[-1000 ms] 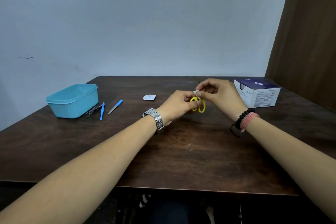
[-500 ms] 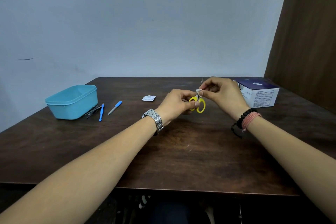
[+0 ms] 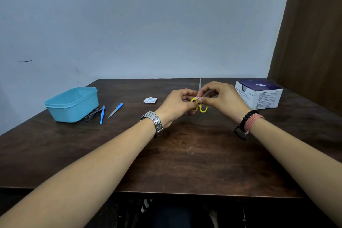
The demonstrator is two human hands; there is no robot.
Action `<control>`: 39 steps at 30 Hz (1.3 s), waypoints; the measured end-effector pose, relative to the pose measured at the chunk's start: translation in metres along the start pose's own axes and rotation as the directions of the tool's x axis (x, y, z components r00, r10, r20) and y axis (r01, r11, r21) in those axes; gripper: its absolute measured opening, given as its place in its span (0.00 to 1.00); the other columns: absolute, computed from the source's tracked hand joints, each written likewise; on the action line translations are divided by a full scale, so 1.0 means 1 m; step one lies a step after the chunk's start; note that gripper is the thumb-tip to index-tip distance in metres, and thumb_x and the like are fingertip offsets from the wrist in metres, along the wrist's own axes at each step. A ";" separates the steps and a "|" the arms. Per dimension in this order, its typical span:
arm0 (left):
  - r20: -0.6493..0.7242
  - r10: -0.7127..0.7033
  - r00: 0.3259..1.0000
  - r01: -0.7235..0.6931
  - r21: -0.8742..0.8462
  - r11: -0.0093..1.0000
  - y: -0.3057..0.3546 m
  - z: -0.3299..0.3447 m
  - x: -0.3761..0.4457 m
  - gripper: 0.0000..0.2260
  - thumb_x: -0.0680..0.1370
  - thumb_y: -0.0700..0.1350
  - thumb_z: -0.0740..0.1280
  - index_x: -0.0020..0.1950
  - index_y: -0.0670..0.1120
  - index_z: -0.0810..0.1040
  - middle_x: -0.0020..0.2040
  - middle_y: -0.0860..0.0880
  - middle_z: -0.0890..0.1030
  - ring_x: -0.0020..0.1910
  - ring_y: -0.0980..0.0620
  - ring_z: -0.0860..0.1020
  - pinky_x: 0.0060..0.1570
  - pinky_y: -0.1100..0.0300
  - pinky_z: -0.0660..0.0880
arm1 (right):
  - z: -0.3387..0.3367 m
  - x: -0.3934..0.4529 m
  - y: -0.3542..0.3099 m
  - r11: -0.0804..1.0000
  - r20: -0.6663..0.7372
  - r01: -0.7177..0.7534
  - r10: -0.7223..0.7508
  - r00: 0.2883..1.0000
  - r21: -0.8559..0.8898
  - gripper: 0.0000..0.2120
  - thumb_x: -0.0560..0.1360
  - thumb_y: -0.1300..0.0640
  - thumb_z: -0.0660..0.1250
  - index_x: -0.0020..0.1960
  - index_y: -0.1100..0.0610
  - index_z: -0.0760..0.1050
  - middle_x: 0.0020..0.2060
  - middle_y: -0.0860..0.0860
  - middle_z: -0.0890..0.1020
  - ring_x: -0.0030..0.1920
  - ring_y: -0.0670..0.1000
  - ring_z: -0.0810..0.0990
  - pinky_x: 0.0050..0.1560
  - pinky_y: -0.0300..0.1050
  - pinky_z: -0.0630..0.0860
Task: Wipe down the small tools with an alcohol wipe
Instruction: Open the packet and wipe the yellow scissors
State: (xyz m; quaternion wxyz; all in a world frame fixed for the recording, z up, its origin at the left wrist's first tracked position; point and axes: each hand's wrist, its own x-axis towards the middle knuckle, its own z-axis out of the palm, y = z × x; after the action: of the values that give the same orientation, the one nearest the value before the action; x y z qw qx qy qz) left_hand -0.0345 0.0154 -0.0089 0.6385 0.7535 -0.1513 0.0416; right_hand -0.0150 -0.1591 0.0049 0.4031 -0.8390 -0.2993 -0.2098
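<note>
Bare table [image 3: 194, 163] lay open between the arms. The blue tub [image 3: 72, 104] and loose tools [image 3: 102, 114] crowded the left; a box [image 3: 262, 96] blocked the right; a wrapper [image 3: 150, 100] lay between.

I hold the small yellow-handled scissors [image 3: 199, 105] upright above the bench, blades pointing to 12 o'clock, loops down. A white alcohol wipe [image 3: 197, 98] is pinched at the pivot (mostly hidden). At 9 o'clock lie a blue-handled file [image 3: 115, 110], a blue pick [image 3: 102, 114] and dark metal tweezers [image 3: 93, 114].
</note>
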 end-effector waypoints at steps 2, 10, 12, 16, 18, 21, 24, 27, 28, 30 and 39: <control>-0.017 -0.061 0.998 0.060 -0.043 0.997 0.003 0.000 0.000 0.08 0.78 0.40 0.67 0.57 0.43 0.79 0.45 0.47 0.83 0.41 0.53 0.81 0.45 0.55 0.80 | 0.000 0.000 0.000 1.000 0.005 0.010 -0.010 1.000 -0.004 0.05 0.67 0.58 0.77 0.41 0.53 0.83 0.41 0.47 0.82 0.42 0.48 0.82 0.46 0.45 0.78; -0.054 -0.173 0.983 0.168 -0.087 0.982 0.008 -0.003 -0.004 0.12 0.81 0.52 0.63 0.49 0.44 0.78 0.40 0.47 0.83 0.33 0.49 0.82 0.37 0.56 0.80 | 0.004 -0.003 -0.006 0.991 0.120 0.130 -0.129 0.984 -0.007 0.05 0.66 0.59 0.78 0.41 0.54 0.84 0.42 0.48 0.81 0.41 0.46 0.79 0.42 0.30 0.70; -0.068 -0.181 0.981 0.175 -0.091 0.980 0.007 -0.005 -0.004 0.08 0.81 0.49 0.63 0.48 0.46 0.78 0.40 0.46 0.82 0.32 0.49 0.83 0.36 0.56 0.80 | 0.004 -0.002 -0.006 0.989 0.119 0.143 -0.139 0.983 -0.026 0.05 0.66 0.58 0.78 0.41 0.54 0.84 0.42 0.46 0.80 0.41 0.46 0.78 0.41 0.29 0.68; -0.075 -0.171 0.982 0.165 -0.083 0.983 0.006 -0.004 -0.004 0.07 0.81 0.45 0.63 0.49 0.43 0.78 0.40 0.47 0.82 0.32 0.48 0.82 0.33 0.58 0.79 | 0.006 -0.004 -0.006 0.971 0.116 0.212 -0.200 0.973 -0.112 0.04 0.68 0.56 0.77 0.42 0.51 0.84 0.41 0.43 0.77 0.41 0.44 0.76 0.40 0.35 0.70; -0.095 -0.156 0.983 0.150 -0.070 0.986 0.005 -0.002 -0.004 0.07 0.81 0.44 0.63 0.49 0.41 0.77 0.39 0.47 0.81 0.31 0.49 0.81 0.32 0.58 0.79 | 0.008 -0.005 -0.007 0.953 0.134 0.258 -0.238 0.962 -0.159 0.03 0.69 0.55 0.76 0.42 0.50 0.83 0.42 0.43 0.78 0.43 0.45 0.76 0.40 0.40 0.72; -0.162 -0.149 0.975 0.136 -0.089 0.987 0.005 -0.002 -0.001 0.06 0.80 0.43 0.64 0.45 0.42 0.77 0.41 0.44 0.81 0.32 0.48 0.81 0.33 0.57 0.79 | 0.011 -0.005 -0.011 0.931 0.192 0.314 -0.279 0.941 -0.188 0.03 0.69 0.54 0.76 0.42 0.49 0.83 0.42 0.44 0.79 0.43 0.45 0.76 0.42 0.43 0.73; -0.229 -0.160 0.960 0.132 -0.130 0.983 0.006 -0.008 0.001 0.07 0.80 0.44 0.66 0.43 0.42 0.76 0.39 0.44 0.80 0.33 0.47 0.81 0.34 0.55 0.79 | 0.013 -0.006 -0.013 0.923 0.253 0.345 -0.298 0.920 -0.169 0.03 0.69 0.55 0.76 0.41 0.49 0.83 0.41 0.44 0.80 0.42 0.43 0.75 0.41 0.43 0.73; -0.273 -0.161 0.949 0.114 -0.178 0.977 0.008 -0.011 0.001 0.07 0.80 0.44 0.65 0.45 0.41 0.75 0.38 0.45 0.79 0.30 0.49 0.81 0.32 0.57 0.79 | 0.011 -0.005 -0.011 0.937 0.272 0.323 -0.279 0.921 -0.131 0.04 0.69 0.56 0.76 0.41 0.49 0.83 0.39 0.44 0.81 0.40 0.44 0.77 0.40 0.42 0.73; -0.278 -0.159 0.947 0.108 -0.189 0.976 0.009 -0.011 0.001 0.07 0.80 0.44 0.65 0.45 0.41 0.75 0.38 0.45 0.80 0.29 0.50 0.82 0.31 0.58 0.79 | 0.010 -0.005 -0.010 0.948 0.259 0.295 -0.257 0.931 -0.121 0.04 0.69 0.56 0.76 0.41 0.50 0.83 0.39 0.44 0.81 0.39 0.45 0.77 0.39 0.41 0.73; -0.268 -0.156 0.951 0.106 -0.190 0.976 0.010 -0.012 0.000 0.08 0.80 0.44 0.64 0.44 0.42 0.75 0.40 0.44 0.80 0.30 0.49 0.82 0.31 0.58 0.79 | 0.007 -0.003 -0.008 0.967 0.203 0.235 -0.212 0.956 -0.096 0.04 0.68 0.58 0.77 0.42 0.51 0.84 0.38 0.45 0.81 0.37 0.46 0.76 0.38 0.38 0.71; -0.140 -0.128 0.982 0.112 -0.121 0.986 0.012 -0.002 -0.004 0.06 0.81 0.44 0.64 0.46 0.42 0.75 0.46 0.42 0.80 0.33 0.47 0.82 0.31 0.60 0.78 | 0.005 -0.001 -0.002 0.986 0.008 0.132 -0.131 0.991 -0.101 0.03 0.69 0.57 0.75 0.41 0.51 0.83 0.36 0.47 0.83 0.39 0.49 0.79 0.40 0.45 0.75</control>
State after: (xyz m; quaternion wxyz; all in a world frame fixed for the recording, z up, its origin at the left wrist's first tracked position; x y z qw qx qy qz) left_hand -0.0417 0.0163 0.0016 0.6908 0.7188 -0.0599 0.0500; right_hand -0.0165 -0.1547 0.0018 0.3449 -0.8370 -0.3432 -0.2503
